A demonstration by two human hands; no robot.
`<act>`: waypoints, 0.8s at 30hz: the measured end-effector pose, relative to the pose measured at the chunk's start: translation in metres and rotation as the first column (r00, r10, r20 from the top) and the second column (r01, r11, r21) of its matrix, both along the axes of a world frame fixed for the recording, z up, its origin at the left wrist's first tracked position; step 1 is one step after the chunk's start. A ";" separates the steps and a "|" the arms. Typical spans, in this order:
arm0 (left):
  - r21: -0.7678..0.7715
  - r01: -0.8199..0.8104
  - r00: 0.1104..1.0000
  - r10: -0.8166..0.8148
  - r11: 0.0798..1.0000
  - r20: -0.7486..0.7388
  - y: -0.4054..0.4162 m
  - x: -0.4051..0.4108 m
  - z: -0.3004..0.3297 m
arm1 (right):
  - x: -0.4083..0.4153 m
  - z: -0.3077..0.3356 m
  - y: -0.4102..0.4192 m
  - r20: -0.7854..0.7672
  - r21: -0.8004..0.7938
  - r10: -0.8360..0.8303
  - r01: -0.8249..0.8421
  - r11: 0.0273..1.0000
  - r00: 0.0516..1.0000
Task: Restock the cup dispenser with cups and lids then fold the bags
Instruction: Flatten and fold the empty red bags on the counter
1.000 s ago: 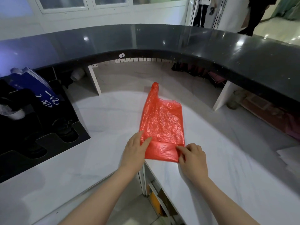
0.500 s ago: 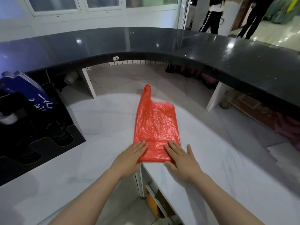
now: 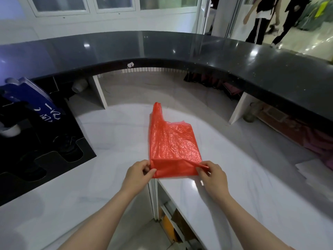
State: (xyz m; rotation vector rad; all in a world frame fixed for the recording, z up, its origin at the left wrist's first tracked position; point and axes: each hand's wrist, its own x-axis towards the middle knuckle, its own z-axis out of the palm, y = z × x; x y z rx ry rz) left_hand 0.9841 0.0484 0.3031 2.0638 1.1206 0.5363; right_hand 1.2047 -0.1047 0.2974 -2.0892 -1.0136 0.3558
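A red plastic bag [image 3: 171,141] lies flat on the white marble counter [image 3: 111,134], its handle pointing away from me and its near end folded over. My left hand [image 3: 137,175] pinches the near left corner of the fold. My right hand [image 3: 212,175] pinches the near right corner and lifts it a little off the counter. The black cup dispenser [image 3: 45,159], with round holes in its top, stands at the left.
A raised curved black bar top [image 3: 180,49] rings the far side of the counter. A blue package [image 3: 36,103] leans on the dispenser. White sheets [image 3: 315,168] lie at the right. Below the counter gap are shelves [image 3: 173,221]. People walk at the far right.
Both hands pressed flat on the folded near end half a second ago. Now they have curled and pinch its two corners, raising the fold's edge.
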 end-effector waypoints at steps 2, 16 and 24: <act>-0.027 -0.009 1.000 0.009 1.000 -0.003 0.000 0.002 -0.001 | -0.001 -0.003 0.001 -0.014 -0.007 -0.026 0.026 1.000 1.000; -0.040 0.003 1.000 -0.003 0.999 -0.007 -0.004 0.007 -0.005 | -0.007 -0.012 0.009 0.220 -0.095 -0.223 0.248 0.964 0.950; 0.322 0.485 0.819 -0.293 0.813 -0.493 -0.015 0.025 0.002 | -0.014 -0.006 0.008 0.348 -0.098 -0.157 0.203 0.974 0.924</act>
